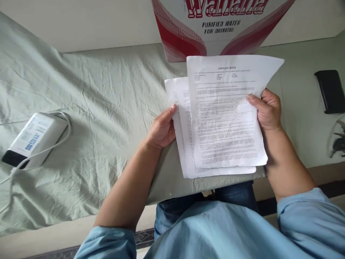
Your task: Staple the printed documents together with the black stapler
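Gripping "OVERLEAF NOTES" papers, both hands' fingers are near a "PURIFIED WATER" box.

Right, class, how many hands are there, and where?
2: the left hand holds the left edge of the rear papers; the right hand holds the right edge of the front sheet. No other hand shows.

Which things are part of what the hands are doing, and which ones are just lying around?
Part of it:
- front sheet, in the right hand
- sheets behind it, in the left hand

Just lying around:
- white device
- red-and-white carton
- flat black thing
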Demonstrator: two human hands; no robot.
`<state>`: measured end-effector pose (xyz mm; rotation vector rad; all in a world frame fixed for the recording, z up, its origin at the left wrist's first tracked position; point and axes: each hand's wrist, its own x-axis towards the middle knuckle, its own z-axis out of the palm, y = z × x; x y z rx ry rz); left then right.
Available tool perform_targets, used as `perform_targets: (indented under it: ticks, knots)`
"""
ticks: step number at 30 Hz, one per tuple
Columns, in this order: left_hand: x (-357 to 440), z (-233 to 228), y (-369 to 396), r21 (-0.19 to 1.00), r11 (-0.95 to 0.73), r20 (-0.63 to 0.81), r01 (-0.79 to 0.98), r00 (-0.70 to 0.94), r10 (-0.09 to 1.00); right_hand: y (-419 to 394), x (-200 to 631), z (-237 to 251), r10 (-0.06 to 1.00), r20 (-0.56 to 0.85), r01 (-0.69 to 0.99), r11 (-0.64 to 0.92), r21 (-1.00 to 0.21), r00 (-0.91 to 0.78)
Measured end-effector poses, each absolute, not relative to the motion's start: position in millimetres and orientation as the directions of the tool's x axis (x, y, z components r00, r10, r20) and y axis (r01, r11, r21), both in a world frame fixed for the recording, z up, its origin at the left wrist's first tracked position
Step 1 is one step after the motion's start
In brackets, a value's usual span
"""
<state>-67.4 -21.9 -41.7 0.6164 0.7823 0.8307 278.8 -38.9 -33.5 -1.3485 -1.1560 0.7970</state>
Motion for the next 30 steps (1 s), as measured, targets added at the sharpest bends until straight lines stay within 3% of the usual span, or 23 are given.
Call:
perform_targets:
  ticks: [13,30]
  knots:
    - [-67,-46,-22,0.665,0.558,-0.34,-0.497,0.464,0.818,-41,270,-36,0.933,0.182,0.095,0.16,-0.983,0.311]
    - [-62,-41,-22,0.691,0.532,-0.317,-0.489,0.457,0.831,-45,254,-31,0.929,0.165,0.08,0.147,-0.986,0.331]
